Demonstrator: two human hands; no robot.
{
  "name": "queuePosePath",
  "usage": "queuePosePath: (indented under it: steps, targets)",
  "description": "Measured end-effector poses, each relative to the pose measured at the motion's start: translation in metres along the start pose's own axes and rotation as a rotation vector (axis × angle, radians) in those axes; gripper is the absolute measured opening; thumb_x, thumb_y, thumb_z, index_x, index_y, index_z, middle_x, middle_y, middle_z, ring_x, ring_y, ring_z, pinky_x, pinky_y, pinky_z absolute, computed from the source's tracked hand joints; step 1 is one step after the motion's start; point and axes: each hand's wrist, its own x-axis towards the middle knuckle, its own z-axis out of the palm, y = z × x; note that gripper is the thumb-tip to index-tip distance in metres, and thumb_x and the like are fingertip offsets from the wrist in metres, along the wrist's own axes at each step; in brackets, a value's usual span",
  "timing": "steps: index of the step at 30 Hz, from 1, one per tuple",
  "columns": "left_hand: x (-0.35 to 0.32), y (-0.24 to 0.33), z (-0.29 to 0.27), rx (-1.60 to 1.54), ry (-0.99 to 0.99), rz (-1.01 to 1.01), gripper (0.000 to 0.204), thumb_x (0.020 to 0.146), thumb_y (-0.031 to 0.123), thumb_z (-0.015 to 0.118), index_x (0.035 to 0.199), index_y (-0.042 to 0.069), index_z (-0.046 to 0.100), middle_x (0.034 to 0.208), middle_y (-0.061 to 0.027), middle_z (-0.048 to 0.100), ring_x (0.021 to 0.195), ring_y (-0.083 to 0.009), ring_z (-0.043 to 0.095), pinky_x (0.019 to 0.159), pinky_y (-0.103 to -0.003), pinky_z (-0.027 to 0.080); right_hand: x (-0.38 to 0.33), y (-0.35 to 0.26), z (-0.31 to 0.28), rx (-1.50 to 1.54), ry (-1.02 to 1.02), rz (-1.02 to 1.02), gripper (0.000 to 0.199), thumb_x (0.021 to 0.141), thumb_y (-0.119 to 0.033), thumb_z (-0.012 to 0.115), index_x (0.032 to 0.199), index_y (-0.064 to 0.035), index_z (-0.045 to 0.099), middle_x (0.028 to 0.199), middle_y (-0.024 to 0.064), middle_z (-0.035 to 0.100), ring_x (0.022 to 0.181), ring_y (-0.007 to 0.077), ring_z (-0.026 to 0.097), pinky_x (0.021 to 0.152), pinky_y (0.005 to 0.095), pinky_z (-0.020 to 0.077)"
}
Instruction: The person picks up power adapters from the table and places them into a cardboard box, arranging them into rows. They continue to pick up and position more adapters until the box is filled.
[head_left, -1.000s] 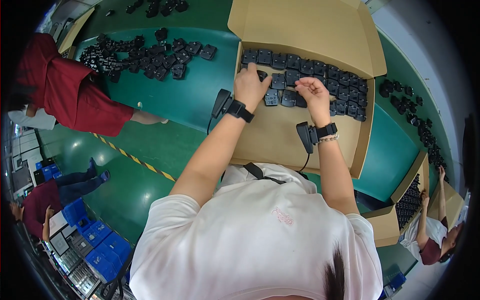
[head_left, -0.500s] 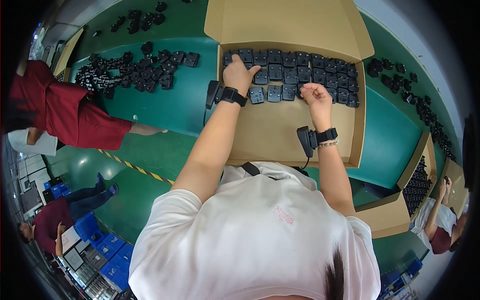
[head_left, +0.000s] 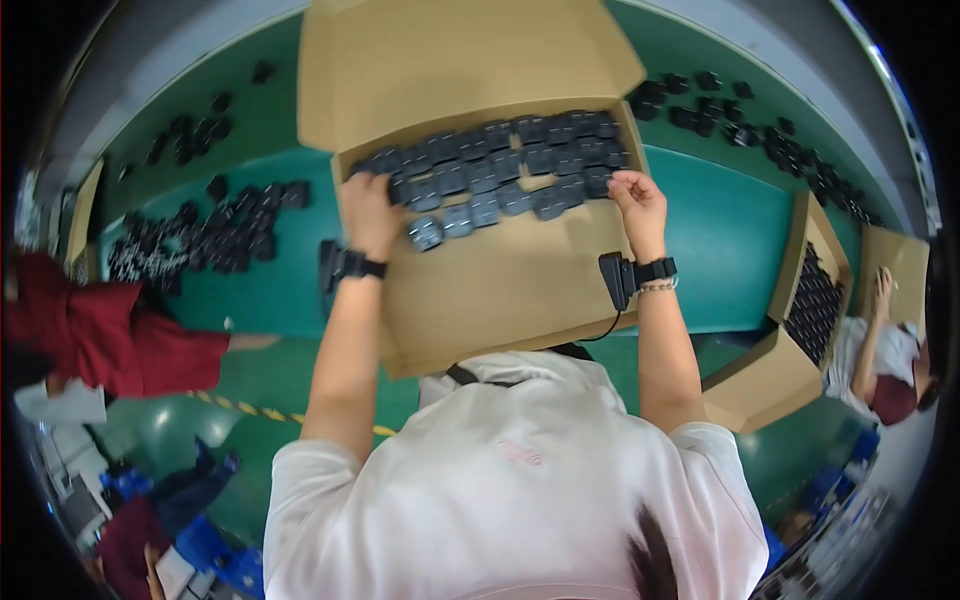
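Note:
In front of me lies an open cardboard box (head_left: 490, 310) with rows of black plug adapters (head_left: 485, 205) along its far part. The rows are slightly uneven, with small gaps. My left hand (head_left: 370, 213) is at the box's left wall, beside the left ends of the rows; its fingers are blurred and partly hidden. At the right wall, my right hand (head_left: 640, 205) has thumb and fingers pinched together, close to the last adapter of the nearest row. Whatever lies between those fingertips is too small to make out. Each wrist wears a black strap with a small device.
Loose black adapters (head_left: 235, 230) are heaped on the green table (head_left: 700, 230) to the left. More are scattered along the far right strip (head_left: 780, 150). Another filled box (head_left: 765, 385) stands at the right. Co-workers are at both sides; one wears red (head_left: 130, 330).
My left hand has gone from over the adapters to the box's left wall. My right hand has shifted from the nearest row's middle to its right end. The view has turned, and the box looks tilted.

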Motion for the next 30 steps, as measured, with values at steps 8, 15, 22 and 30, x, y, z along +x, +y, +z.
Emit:
queuePosePath:
  steps: [8, 15, 22, 30]
  targets:
    - [0.024, 0.163, -0.024, -0.501, -0.005, 0.089, 0.054, 0.064, -0.004, 0.074, 0.115, 0.008, 0.059, 0.117, -0.0140, 0.055, 0.103, -0.0291, 0.057, 0.086, -0.036, 0.050, 0.163, 0.045, -0.130, -0.985, 0.301, -0.419, 0.056, 0.068, -0.007, 0.073, 0.121, -0.0124, 0.057, 0.117, 0.0162, 0.059, 0.110, 0.0312, 0.057, 0.090, 0.0424, 0.0475]
    - [0.141, 0.405, 0.130, -0.503, -0.144, 0.009, 0.057, 0.075, 0.003, 0.062, 0.129, -0.002, 0.044, 0.128, -0.0255, 0.045, 0.116, -0.0456, 0.045, 0.100, -0.048, 0.040, 0.247, 0.104, -0.118, -1.289, -0.036, -0.369, 0.047, 0.077, -0.006, 0.059, 0.124, -0.0099, 0.056, 0.123, 0.0161, 0.057, 0.113, 0.0335, 0.054, 0.095, 0.0469, 0.0431]
    - [0.201, 0.428, 0.227, -0.099, -0.110, -0.435, 0.043, 0.088, 0.016, 0.047, 0.128, 0.002, 0.049, 0.131, -0.0141, 0.043, 0.116, -0.0393, 0.043, 0.091, -0.046, 0.046, 0.213, 0.042, -0.133, -0.934, -0.007, -0.511, 0.042, 0.067, -0.013, 0.076, 0.105, -0.0017, 0.064, 0.097, 0.0186, 0.067, 0.092, 0.0345, 0.064, 0.083, 0.0415, 0.0506]
    - [0.119, 0.409, 0.046, -0.835, -0.121, -0.055, 0.049, 0.070, 0.008, 0.071, 0.114, -0.005, 0.052, 0.115, -0.0228, 0.050, 0.105, -0.0400, 0.051, 0.089, -0.043, 0.047, 0.113, -0.069, -0.171, -0.057, 0.144, -0.088, 0.044, 0.085, -0.006, 0.069, 0.125, 0.0000, 0.053, 0.115, 0.0097, 0.061, 0.101, 0.0149, 0.059, 0.089, 0.0254, 0.0471]
